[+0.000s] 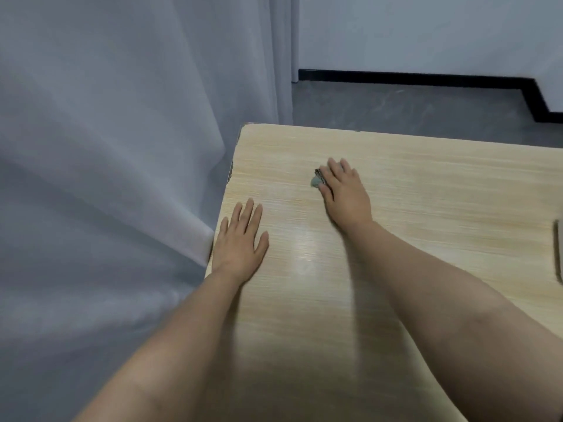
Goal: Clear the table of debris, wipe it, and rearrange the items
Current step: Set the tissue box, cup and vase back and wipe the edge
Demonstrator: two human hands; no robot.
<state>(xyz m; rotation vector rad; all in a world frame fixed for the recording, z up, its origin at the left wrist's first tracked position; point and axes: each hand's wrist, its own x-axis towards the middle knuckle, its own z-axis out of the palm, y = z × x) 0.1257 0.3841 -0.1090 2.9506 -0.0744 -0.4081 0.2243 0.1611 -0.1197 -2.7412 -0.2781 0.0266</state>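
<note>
Right hand [344,193] lies flat with straight fingers on the wooden table [426,184], pressing a small grey-green cloth or pad [315,181] that peeks out at its thumb side, toward the table's far left corner; most of it is hidden under the palm. Left hand [240,239], fingers spread and holding nothing, rests near the left edge, so the right is plainly the nearer. No legible writing shows.

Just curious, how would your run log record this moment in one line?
phase: wiping | right hand: flat on cloth | left hand: flat on table
</note>
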